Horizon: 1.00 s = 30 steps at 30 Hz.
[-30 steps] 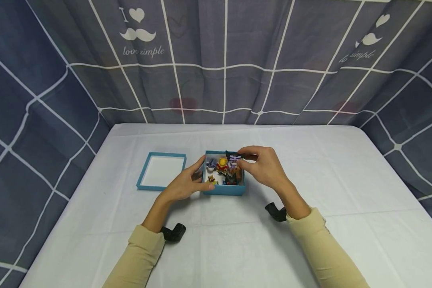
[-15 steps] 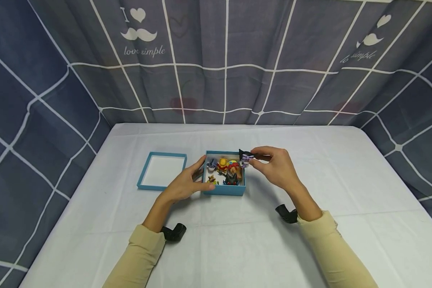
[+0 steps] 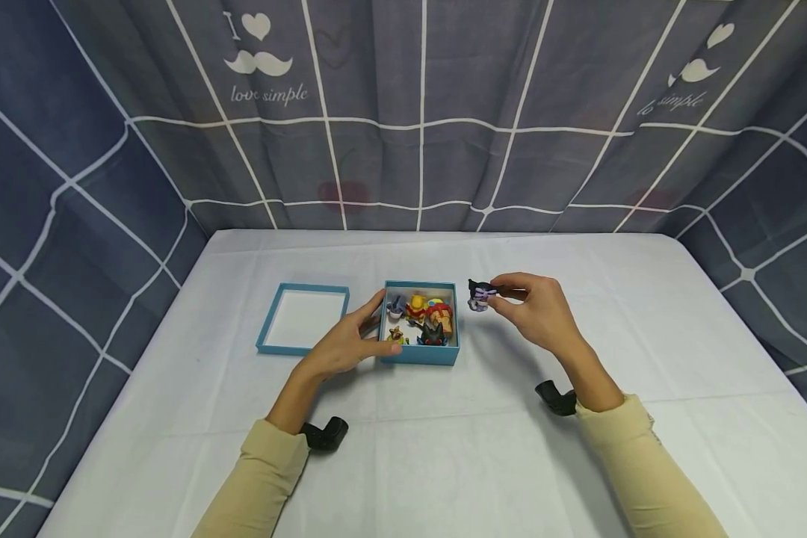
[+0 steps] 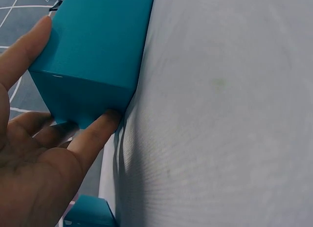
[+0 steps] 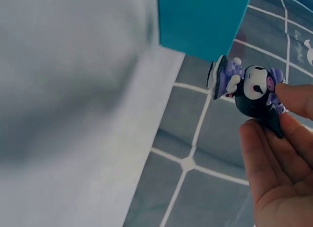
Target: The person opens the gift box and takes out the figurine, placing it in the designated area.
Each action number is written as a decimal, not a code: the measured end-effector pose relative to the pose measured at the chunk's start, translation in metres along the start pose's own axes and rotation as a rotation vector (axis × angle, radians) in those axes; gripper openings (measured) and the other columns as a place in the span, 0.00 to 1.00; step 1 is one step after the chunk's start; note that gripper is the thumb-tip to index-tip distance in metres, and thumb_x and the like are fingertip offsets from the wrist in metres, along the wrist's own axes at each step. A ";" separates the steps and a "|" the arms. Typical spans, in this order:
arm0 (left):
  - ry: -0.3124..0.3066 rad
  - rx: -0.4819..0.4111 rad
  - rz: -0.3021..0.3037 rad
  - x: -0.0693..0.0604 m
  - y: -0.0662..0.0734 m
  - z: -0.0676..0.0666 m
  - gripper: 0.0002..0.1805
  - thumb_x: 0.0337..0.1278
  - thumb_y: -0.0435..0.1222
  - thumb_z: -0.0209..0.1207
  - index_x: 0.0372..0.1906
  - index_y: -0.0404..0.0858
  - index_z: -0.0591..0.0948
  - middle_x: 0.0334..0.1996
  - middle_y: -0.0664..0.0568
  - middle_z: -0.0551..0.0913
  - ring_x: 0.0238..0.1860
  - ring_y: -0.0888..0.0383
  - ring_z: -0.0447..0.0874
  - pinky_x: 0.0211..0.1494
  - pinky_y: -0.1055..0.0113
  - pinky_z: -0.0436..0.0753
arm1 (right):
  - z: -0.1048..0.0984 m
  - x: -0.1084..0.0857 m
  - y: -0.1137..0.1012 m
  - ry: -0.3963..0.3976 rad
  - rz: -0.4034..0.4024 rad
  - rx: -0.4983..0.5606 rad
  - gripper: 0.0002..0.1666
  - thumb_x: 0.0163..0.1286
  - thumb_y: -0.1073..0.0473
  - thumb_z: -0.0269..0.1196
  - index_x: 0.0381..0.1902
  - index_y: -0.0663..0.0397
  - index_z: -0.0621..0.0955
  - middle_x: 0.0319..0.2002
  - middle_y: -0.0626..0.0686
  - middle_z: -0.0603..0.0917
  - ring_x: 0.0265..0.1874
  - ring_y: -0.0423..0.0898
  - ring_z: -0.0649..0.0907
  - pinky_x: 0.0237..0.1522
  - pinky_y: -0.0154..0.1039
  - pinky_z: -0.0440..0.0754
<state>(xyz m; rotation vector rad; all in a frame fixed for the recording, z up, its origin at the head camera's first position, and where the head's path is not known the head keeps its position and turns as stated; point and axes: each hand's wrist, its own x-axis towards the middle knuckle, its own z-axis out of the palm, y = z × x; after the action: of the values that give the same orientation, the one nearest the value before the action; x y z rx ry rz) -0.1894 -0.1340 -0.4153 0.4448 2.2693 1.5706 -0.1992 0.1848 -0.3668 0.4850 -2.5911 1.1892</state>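
My right hand [image 3: 539,310] pinches a small black and purple figurine [image 3: 480,296] between thumb and fingers, above the table just right of the box. The right wrist view shows the figurine [image 5: 252,87] with a white face and purple clothes, lying sideways in that picture. My left hand [image 3: 346,347] holds the left end of an open teal box [image 3: 420,356], its thumb at the front corner. Inside the box are several figurines, among them a yellow and red one [image 3: 415,306], a red-topped one [image 3: 439,314] and a black-eared one [image 3: 433,335].
Left of the box lies its teal-rimmed lid [image 3: 261,342], white inside up. A white cloth [image 3: 417,471] covers the table. Grey-blue curtains with white grid lines [image 3: 376,164] stand at the back and both sides. Black curved pieces [image 3: 326,435] sit at both wrists.
My right hand has lifted the black and purple figurine out of the box's back right corner and moved it right, past the rim. The left hand and box have stayed put.
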 end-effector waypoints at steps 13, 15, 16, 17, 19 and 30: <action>-0.003 0.008 0.011 0.000 0.000 -0.001 0.57 0.53 0.47 0.72 0.80 0.52 0.47 0.78 0.52 0.44 0.76 0.46 0.49 0.74 0.51 0.57 | -0.004 0.000 0.029 -0.067 0.066 -0.003 0.13 0.61 0.68 0.70 0.44 0.66 0.86 0.41 0.61 0.87 0.41 0.57 0.87 0.46 0.54 0.82; -0.004 0.006 0.008 0.000 0.000 -0.001 0.57 0.53 0.47 0.72 0.80 0.52 0.47 0.78 0.52 0.45 0.76 0.46 0.49 0.74 0.51 0.57 | -0.003 0.000 0.031 -0.079 0.081 -0.005 0.13 0.61 0.68 0.70 0.44 0.65 0.86 0.41 0.61 0.87 0.41 0.56 0.87 0.46 0.53 0.82; -0.004 0.004 0.006 0.000 0.000 0.000 0.57 0.53 0.47 0.72 0.80 0.52 0.47 0.78 0.52 0.45 0.76 0.46 0.49 0.74 0.51 0.57 | -0.003 -0.001 0.032 -0.085 0.087 -0.007 0.13 0.61 0.68 0.70 0.44 0.65 0.86 0.41 0.61 0.87 0.42 0.56 0.87 0.46 0.52 0.82; -0.003 0.002 0.003 0.000 0.000 0.000 0.57 0.53 0.47 0.72 0.80 0.52 0.47 0.78 0.52 0.45 0.76 0.46 0.49 0.74 0.51 0.57 | -0.003 -0.001 0.033 -0.088 0.090 -0.007 0.13 0.61 0.68 0.70 0.44 0.65 0.86 0.41 0.60 0.87 0.42 0.56 0.87 0.46 0.52 0.82; -0.001 -0.002 -0.002 0.000 0.001 0.000 0.57 0.53 0.46 0.72 0.80 0.53 0.47 0.78 0.53 0.45 0.76 0.47 0.49 0.73 0.51 0.58 | -0.002 -0.001 0.034 -0.093 0.095 -0.006 0.13 0.61 0.68 0.70 0.44 0.65 0.86 0.41 0.60 0.87 0.42 0.55 0.87 0.46 0.51 0.82; -0.003 0.009 -0.009 0.000 0.002 0.000 0.57 0.54 0.46 0.72 0.80 0.52 0.47 0.78 0.52 0.45 0.76 0.47 0.50 0.73 0.52 0.58 | 0.006 -0.006 0.045 -0.106 0.115 -0.030 0.14 0.62 0.69 0.69 0.46 0.66 0.85 0.41 0.61 0.87 0.43 0.56 0.87 0.47 0.52 0.82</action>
<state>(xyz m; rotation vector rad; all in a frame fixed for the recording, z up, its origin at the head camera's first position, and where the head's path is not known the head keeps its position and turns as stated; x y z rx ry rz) -0.1895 -0.1330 -0.4135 0.4377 2.2739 1.5548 -0.2125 0.2089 -0.4036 0.4085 -2.7567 1.1880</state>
